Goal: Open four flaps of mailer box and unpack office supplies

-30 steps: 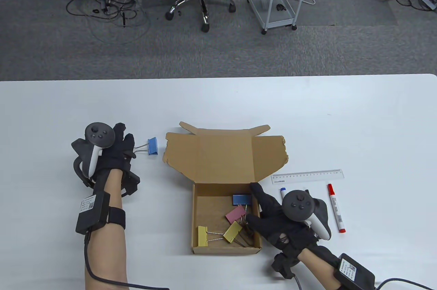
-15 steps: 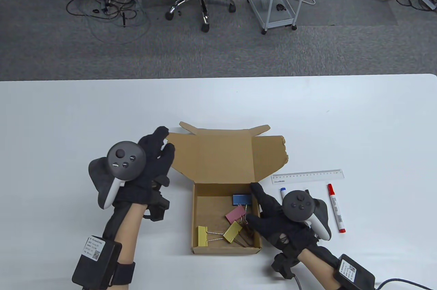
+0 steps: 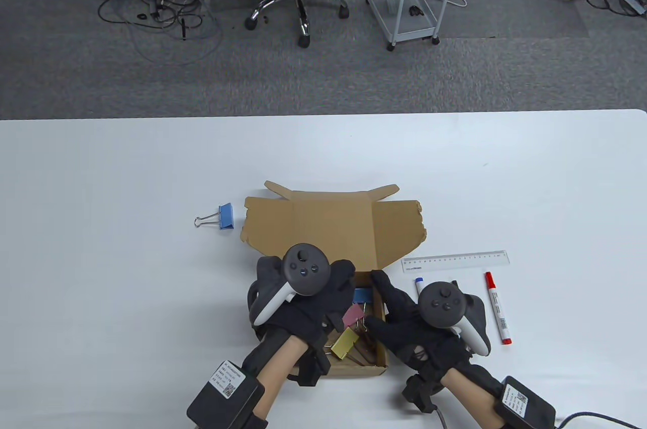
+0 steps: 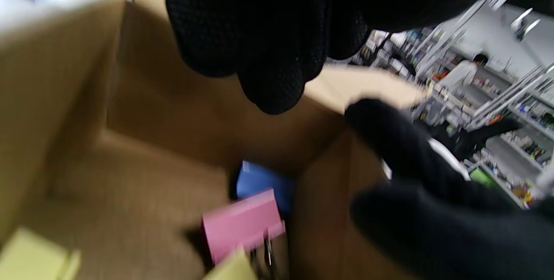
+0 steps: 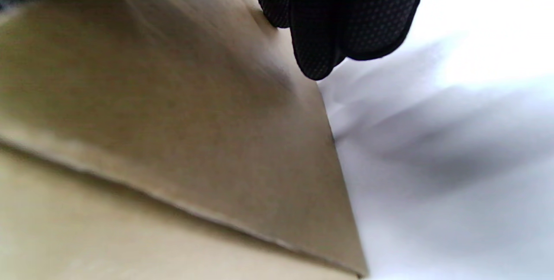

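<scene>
We're over the open brown cardboard mailer box [image 3: 354, 358] at the near middle of the white bench [image 3: 101, 171], its lid and flaps folded back on the far side. Our left hand [image 3: 308, 307] hangs above the box's left half with fingers reaching down inside; from the left wrist view the grip looks released, fingertips [image 4: 272, 85] clear of everything, nothing taken. Our right hand [image 3: 404, 318] rests against the box's right wall, fingers spread, steadying it rather than clenching. Inside, at the right side of the floor, lie a pink binder clip [image 3: 353, 316], a dark blue binder clip [image 3: 363, 294] just beyond it and a yellow binder clip [image 3: 345, 342] nearer us, wire handles tangled close together. These should be light and stiff, painted steel, a bit slick, not fragile; we'd pinch the pink one across its folded body, or hook a wire loop, and expect a neighbour to drag along. Already out: a light blue binder clip [image 3: 225, 216] left of the box, a clear plastic ruler [image 3: 455, 260] and a red marker [image 3: 497, 308] on the right.
</scene>
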The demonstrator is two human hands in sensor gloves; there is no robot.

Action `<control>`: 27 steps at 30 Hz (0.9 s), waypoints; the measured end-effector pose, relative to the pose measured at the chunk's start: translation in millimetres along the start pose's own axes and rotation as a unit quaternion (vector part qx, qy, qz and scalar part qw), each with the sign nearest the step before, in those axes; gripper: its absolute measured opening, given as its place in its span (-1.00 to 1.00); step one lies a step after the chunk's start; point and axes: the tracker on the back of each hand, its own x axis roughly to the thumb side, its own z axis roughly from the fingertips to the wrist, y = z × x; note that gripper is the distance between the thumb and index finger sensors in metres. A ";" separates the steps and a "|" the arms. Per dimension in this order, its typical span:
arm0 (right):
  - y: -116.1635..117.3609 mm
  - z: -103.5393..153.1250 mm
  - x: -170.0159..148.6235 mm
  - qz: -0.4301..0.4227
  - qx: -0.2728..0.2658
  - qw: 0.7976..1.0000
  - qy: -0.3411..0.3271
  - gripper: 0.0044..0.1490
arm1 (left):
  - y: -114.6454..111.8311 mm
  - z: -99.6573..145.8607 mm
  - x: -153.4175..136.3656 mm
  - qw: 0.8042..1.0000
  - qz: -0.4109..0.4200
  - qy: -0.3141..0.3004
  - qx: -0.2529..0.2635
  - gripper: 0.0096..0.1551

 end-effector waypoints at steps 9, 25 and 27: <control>0.4 0.1 0.2 0.001 -0.001 1.000 -0.001 -0.03 | -46.0 -36.7 -5.8 0.984 -0.039 0.063 -0.160 -0.33; 1.0 1.0 0.7 0.005 -0.005 1.000 0.001 -0.04 | -59.3 -55.3 -5.0 0.962 -0.099 0.098 -0.236 -0.27; 0.8 1.7 1.4 0.012 -0.010 1.000 0.003 -0.05 | -59.6 -55.1 -5.0 0.962 -0.096 0.094 -0.238 -0.28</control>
